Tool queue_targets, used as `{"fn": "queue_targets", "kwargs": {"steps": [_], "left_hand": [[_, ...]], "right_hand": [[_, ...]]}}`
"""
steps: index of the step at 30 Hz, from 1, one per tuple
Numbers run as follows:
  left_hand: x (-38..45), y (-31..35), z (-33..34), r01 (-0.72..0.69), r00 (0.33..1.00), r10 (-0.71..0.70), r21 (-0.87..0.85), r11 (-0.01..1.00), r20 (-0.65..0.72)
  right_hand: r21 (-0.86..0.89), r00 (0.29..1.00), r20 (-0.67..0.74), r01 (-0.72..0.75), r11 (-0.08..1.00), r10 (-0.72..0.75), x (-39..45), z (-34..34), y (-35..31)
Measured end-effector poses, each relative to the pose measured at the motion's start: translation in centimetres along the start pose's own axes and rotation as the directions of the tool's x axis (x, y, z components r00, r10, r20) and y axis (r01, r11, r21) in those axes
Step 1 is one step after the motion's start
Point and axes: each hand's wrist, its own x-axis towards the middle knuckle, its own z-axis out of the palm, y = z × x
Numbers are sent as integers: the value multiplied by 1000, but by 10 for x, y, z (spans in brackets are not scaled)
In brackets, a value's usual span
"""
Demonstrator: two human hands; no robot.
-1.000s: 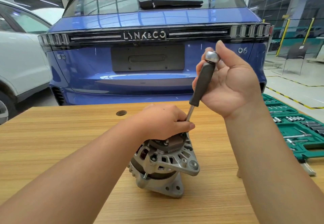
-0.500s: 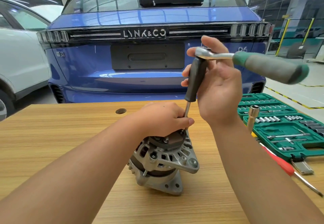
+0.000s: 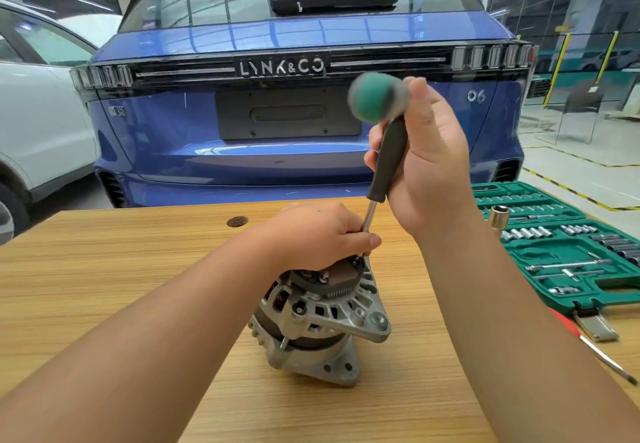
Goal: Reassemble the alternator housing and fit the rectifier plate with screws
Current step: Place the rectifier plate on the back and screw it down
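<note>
— Far left, beyond the bench, what stands there?
— Part of a white car (image 3: 38,124), and beside it the tail of a blue Lynk & Co 06 (image 3: 294,124), filling most of the background.

— And on the wooden table (image 3: 121,286)?
— A round dark grommet (image 3: 237,221) set in the top near the far edge. Nearer the middle, the alternator (image 3: 322,325) stands on its mounting end, with the rectifier plate (image 3: 337,278) on top.

— What is the left hand (image 3: 318,234) doing?
— It rests over the top of the alternator, fingers curled, pinching the lower steel shaft of the driver just above the plate.

— Which driver?
— A spinner handle (image 3: 389,162) with a dark grip, tilted slightly rightward as it rises. Its tip meets the plate at the right edge; whether it sits on a screw I cannot tell, since the fingers cover that spot.

— And above the grip?
— A ratchet's green handle (image 3: 375,98) points toward the camera, blurred, seated on the top of the driver.

— The right hand (image 3: 429,165)?
— It is raised, palm toward the driver, fingers wrapped loosely round the dark grip, thumb up beside the green blur.

— Further right?
— A lone socket (image 3: 499,217) stands upright at the edge of an open green socket set case (image 3: 568,252), with rows of sockets and extension bars. In front of it lies a red-handled screwdriver (image 3: 595,347), blade toward the table's right edge.
</note>
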Motion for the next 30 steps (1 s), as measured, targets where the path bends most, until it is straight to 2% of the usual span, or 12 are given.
{"fn": "queue_targets", "kwargs": {"steps": [3, 5, 7, 9, 11, 13, 15, 19, 24, 30], "left_hand": [[0, -1, 1, -17, 1000, 17, -20, 1000, 4], [-1, 0, 0, -38, 999, 39, -31, 999, 12], [-1, 1, -1, -54, 998, 54, -24, 998, 22], [-1, 2, -1, -49, 999, 49, -10, 999, 13], [0, 0, 0, -40, 999, 40, -11, 999, -1], [0, -1, 0, -33, 999, 33, -16, 999, -8], [0, -1, 0, -30, 1000, 30, -22, 999, -3], [0, 1, -1, -40, 999, 41, -24, 999, 26], [0, 1, -2, -32, 999, 33, -30, 999, 27], [0, 2, -2, -32, 999, 33, -32, 999, 32]], "right_hand": [[-182, 982, -136, 103, 978, -129, 0, -2, -1], [-392, 936, -210, 185, 901, -283, 0, -2, -4], [-508, 906, -225, 205, 837, -358, 0, -5, -7], [-472, 941, -198, 152, 868, -273, -1, -6, -11], [-239, 985, -163, 22, 971, -62, -1, -3, -15], [-26, 984, -85, -157, 987, 154, -1, -3, -19], [14, 963, -28, -268, 963, 268, 1, -6, -26], [-5, 940, -51, -339, 941, 338, 6, -12, -35], [47, 914, 12, -405, 913, 405, 4, -9, -38], [107, 888, -179, -411, 905, 424, 3, -3, -41]]}}
